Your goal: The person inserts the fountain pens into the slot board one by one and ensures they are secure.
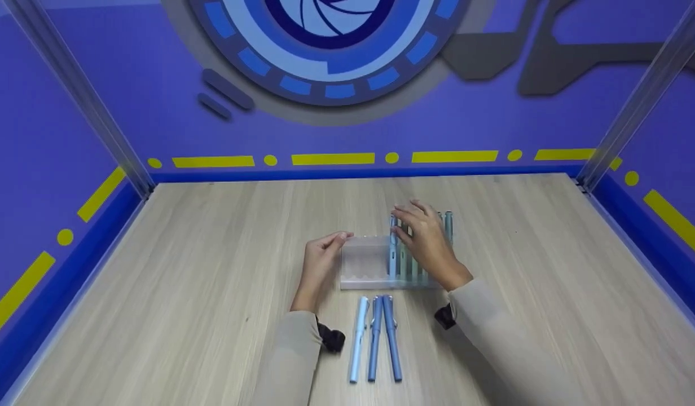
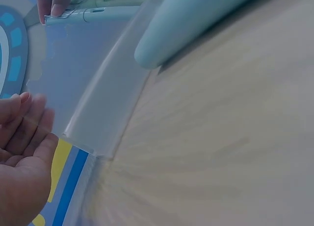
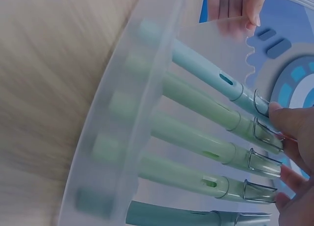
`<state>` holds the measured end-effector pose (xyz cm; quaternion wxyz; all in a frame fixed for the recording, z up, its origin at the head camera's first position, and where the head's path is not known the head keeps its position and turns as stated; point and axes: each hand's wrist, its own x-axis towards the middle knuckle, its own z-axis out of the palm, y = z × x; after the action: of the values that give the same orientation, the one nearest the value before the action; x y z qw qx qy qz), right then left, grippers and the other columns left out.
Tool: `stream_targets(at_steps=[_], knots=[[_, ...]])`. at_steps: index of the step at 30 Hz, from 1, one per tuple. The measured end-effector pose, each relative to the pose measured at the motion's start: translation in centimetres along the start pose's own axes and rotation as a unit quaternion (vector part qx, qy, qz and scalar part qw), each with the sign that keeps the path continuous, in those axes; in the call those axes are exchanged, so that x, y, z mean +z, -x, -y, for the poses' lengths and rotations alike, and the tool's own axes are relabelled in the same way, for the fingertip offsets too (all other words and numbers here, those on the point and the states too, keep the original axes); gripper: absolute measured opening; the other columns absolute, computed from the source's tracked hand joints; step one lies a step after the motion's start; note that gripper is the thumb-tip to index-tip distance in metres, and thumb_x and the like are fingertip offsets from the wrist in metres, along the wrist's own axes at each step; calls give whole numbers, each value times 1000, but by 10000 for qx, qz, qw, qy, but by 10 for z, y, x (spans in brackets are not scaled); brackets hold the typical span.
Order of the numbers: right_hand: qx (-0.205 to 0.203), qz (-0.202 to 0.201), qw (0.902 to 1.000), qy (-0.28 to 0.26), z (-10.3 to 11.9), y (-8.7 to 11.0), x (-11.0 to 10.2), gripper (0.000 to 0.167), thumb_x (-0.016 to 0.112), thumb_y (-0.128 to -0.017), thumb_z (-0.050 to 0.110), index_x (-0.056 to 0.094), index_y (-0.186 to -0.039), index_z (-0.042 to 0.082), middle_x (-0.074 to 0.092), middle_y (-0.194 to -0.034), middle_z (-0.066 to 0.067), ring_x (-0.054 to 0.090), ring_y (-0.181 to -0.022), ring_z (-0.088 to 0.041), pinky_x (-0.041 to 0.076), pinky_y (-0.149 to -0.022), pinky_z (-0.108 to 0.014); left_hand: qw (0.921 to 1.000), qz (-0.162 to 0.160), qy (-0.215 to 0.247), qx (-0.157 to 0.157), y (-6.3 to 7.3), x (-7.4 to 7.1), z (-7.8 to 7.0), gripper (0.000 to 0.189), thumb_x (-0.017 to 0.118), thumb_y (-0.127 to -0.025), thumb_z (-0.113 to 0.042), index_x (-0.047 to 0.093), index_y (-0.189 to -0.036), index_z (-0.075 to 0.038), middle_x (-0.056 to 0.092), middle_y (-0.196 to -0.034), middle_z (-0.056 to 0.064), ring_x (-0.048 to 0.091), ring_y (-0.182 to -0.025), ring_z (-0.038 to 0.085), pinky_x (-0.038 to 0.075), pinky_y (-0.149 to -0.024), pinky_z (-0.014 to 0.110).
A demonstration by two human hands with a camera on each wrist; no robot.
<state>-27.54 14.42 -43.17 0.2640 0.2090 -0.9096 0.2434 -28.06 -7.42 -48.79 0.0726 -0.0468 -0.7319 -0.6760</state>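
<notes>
A translucent pen stand point(image 1: 365, 260) stands upright on the table, several pens slotted in its right part. My left hand point(image 1: 320, 264) pinches the stand's upper left corner, with fingers behind the panel in the right wrist view. At the leftmost slotted pen, a light blue pen point(image 1: 392, 254), my right hand point(image 1: 429, 239) pinches the cap end between thumb and fingers. Beside that pen stand light green pens point(image 3: 196, 142) and a dark teal pen point(image 3: 171, 214), all with metal clips. My right hand partly hides this row in the head view.
In front of the stand, a pale blue pen point(image 1: 359, 338) and two darker blue pens point(image 1: 374, 338) lie side by side on the wooden table point(image 1: 201, 293). Blue-purple panels point(image 1: 381, 135) wall the back and sides.
</notes>
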Motion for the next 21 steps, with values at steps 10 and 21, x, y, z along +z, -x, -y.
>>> stream_targets(at_steps=[10,21], knots=[[-235,-224,9994,-70,11,7,-7,42,72,-86,15,62,-126,6,62,-129,-11,52,-127,-31,40,-110,-48,9998,21,-28,-176,0,0,1,27,60,-95,-24,71,-109,-3,71,-113,10,62,-118,22,46,-106,39],[-263,-331,9923,-1161,29,32,0,29,74,-83,9,69,-112,4,70,-108,-9,68,-100,-23,57,-86,-32,10000,59,-60,10,0,0,0,28,59,-96,-21,70,-110,1,69,-115,14,60,-120,25,45,-106,40]])
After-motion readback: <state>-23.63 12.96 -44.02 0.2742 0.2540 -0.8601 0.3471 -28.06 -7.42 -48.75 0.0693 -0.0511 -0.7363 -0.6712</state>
